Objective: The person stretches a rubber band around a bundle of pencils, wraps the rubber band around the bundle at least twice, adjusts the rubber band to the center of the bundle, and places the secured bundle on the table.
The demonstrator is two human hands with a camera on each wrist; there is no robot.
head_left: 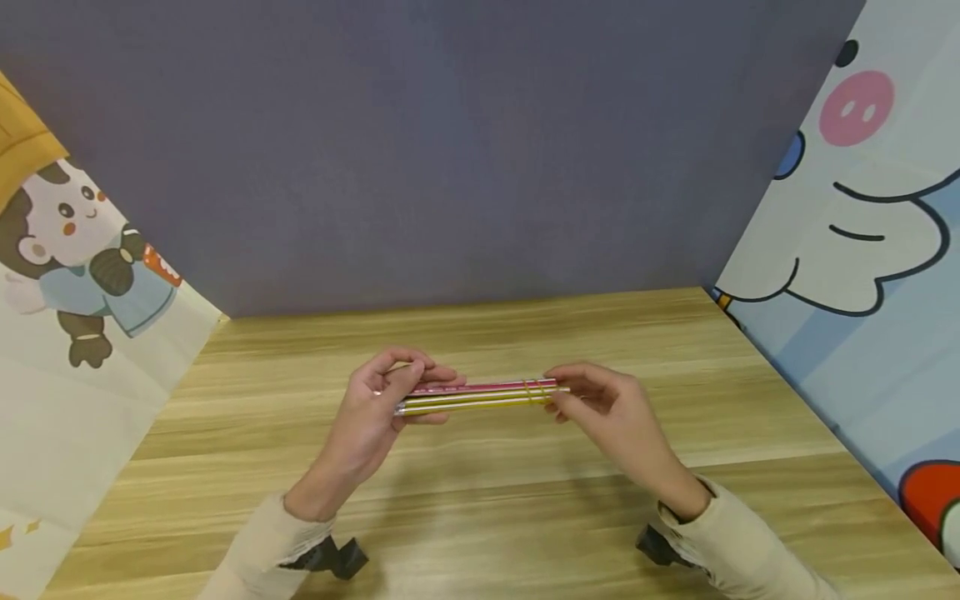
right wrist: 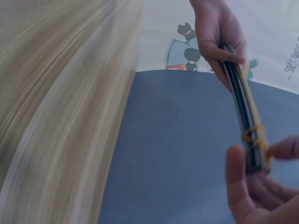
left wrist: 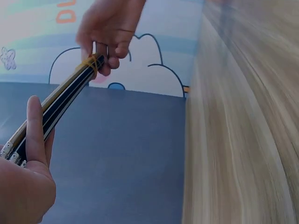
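Head view: a light-brown wood-grained surface (head_left: 487,517) runs back to a dark-grey upright panel (head_left: 465,158), between a white cartoon-printed wall (head_left: 52,425) and a blue-and-white cartoon-printed wall (head_left: 847,358). Above the surface, the fingers of the left hand (head_left: 366,412) grip one end of a bundle of slim striped pencils (head_left: 487,400); those of the right hand (head_left: 618,417) hold the other, beside a yellow rubber band (head_left: 529,392).

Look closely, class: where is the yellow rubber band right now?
In the head view, just right of centre, the yellow rubber band is looped around the pencils, near the end at the right hand.
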